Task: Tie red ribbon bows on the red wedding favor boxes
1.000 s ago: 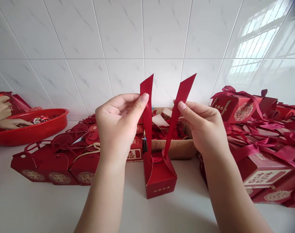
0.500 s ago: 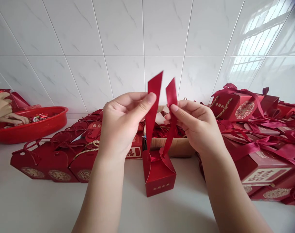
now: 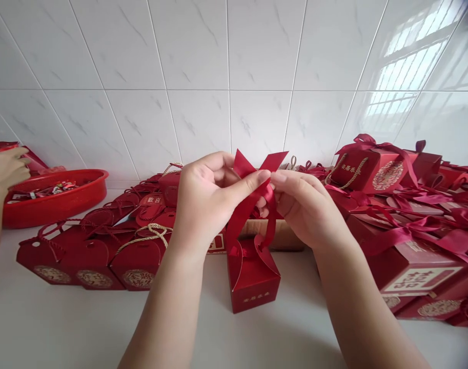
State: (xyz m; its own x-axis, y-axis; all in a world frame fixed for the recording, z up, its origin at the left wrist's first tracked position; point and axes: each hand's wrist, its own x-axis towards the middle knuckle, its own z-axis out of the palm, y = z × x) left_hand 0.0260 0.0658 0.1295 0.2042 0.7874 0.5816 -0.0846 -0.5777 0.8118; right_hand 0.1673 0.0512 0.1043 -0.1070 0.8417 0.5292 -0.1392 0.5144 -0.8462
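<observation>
Head view, clock centred on the view, watched from my remote station.

Item: left hand (image 3: 206,200), just toward 9 o'clock – thumb pressed to curled fingers, gripping red satin ribbon (image 3: 239,218).

Item: right hand (image 3: 306,202), toward 3 o'clock – thumb and forefinger pinched on the same ribbon, its fingertips meeting the left thumb. Two slant-cut tails rise in a V above; I cannot tell whether they are knotted, the fingers covering the crossing.

Item: dark-red card favour box (image 3: 255,287), 6 o'clock, upright on the white countertop (image 3: 234,343); curved flaps folded together on top, ribbon strands rising from them, gilt characters on the front.

Item: brown cardboard carton (image 3: 285,236), 4 o'clock, behind the box.

Item: cord-handled gift boxes (image 3: 93,256), in rows, 8 o'clock.

Item: ribbon-tied gift boxes (image 3: 422,261), stacked, between 3 and 4 o'clock.

Item: red plastic basin (image 3: 57,207), 9 o'clock, holding wrapped pieces; a co-worker's hand (image 3: 11,166) above its outer edge.

Item: marbled wall tiles (image 3: 195,61), 12 o'clock.
</observation>
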